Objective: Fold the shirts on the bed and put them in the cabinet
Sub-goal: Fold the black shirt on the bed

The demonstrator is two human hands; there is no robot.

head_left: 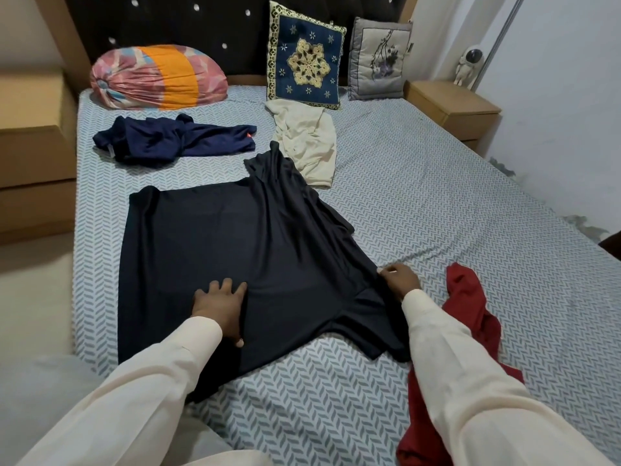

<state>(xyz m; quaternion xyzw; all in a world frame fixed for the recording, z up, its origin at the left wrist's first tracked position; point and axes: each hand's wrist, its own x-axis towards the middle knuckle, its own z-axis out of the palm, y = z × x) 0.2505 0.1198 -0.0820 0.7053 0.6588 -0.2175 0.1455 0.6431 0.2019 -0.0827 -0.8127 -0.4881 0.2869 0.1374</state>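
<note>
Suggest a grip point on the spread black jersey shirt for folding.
On the black jersey shirt, probably pinch the shoulder edge beside the near sleeve, coming from the right. That edge lies flat and free where the right hand pinches; the left hand pins the body.

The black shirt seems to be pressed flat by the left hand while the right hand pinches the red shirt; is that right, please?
Not quite: in the head view the right hand pinches the edge of the black shirt, not the red shirt, which lies crumpled beside that arm. The left hand does press flat on it.
</note>
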